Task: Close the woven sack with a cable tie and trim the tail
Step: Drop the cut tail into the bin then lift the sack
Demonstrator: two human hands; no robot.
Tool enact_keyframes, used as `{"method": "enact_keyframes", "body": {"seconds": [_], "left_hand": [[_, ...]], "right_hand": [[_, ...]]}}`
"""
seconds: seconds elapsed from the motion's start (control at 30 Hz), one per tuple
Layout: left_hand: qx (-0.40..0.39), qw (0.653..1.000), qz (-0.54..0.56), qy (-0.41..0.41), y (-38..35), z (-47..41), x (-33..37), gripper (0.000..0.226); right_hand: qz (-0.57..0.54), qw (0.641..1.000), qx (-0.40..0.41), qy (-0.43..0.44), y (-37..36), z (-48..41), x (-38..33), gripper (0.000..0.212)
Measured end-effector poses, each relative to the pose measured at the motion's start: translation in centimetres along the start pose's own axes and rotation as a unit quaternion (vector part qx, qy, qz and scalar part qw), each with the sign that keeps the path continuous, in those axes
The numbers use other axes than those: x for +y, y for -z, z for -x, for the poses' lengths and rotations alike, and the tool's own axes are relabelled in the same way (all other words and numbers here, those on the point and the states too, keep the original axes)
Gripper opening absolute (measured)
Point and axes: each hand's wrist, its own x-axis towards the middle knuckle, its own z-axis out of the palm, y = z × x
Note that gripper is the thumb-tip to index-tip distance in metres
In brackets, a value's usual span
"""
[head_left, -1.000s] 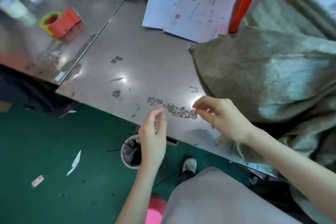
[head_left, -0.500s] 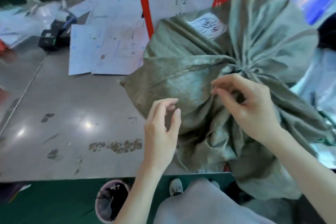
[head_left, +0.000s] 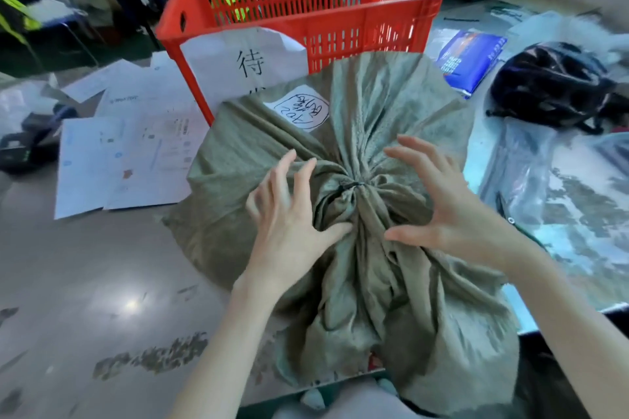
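An olive-green woven sack (head_left: 381, 119) lies on the grey table, its mouth gathered into a bunch that fans out toward me. A black cable tie (head_left: 348, 186) circles the gathered neck. My left hand (head_left: 289, 211) rests on the sack just left of the neck, fingers spread, thumb touching the fabric. To the right of the neck my right hand (head_left: 442, 204) hovers with its fingers spread, its thumb pointing at the bunch. Neither hand grips anything. A white label (head_left: 303, 110) with handwriting is stuck on the sack.
A red plastic crate (head_left: 340, 13) with a paper sign stands right behind the sack. Loose paper sheets (head_left: 122, 160) lie on the table at left. A black bag (head_left: 551, 85), a blue packet (head_left: 471, 58) and clear plastic bags (head_left: 524, 160) sit at right.
The view swung from the bare table and floor onto the sack. Both hands moved onto the sack and opened wide on either side of the tied neck.
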Motion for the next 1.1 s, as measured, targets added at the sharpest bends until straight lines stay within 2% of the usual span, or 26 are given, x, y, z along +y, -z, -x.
{"method": "enact_keyframes", "body": {"seconds": [0.13,0.23,0.33,0.57,0.67,0.8,0.97,1.1], "left_hand": [[-0.042,0.998,-0.051,0.001,-0.8,-1.4,-0.6,0.107],[-0.071,0.997,-0.018,0.014,-1.3,-1.7,-0.6,0.098],[-0.058,0.998,-0.002,0.002,-1.8,-1.5,-0.2,0.083],[-0.074,0.996,0.037,0.023,-2.1,-2.3,0.1,0.085],[-0.065,0.998,0.021,0.016,-2.1,-2.5,0.3,0.074],[-0.038,0.999,-0.002,0.004,-1.7,-2.8,0.4,0.04],[-0.02,1.0,-0.003,-0.023,-1.3,-2.9,0.4,0.035],[-0.042,0.999,0.025,-0.01,-1.4,-2.7,0.0,0.027]], "right_hand": [[0.108,0.991,-0.066,-0.028,0.2,-1.0,0.8,0.105],[0.164,0.984,-0.058,-0.037,-0.1,-2.2,1.3,0.108],[0.184,0.981,-0.057,-0.033,-0.9,-3.0,1.8,0.106],[0.19,0.981,0.008,-0.04,-1.7,-4.0,2.8,0.098],[0.201,0.978,0.034,-0.038,-1.9,-4.2,3.0,0.096],[0.231,0.972,0.028,-0.044,-2.1,-4.9,2.7,0.09],[0.252,0.967,0.003,-0.04,-1.8,-5.4,2.3,0.07],[0.239,0.97,0.015,-0.035,-1.9,-5.1,2.1,0.048]]}}
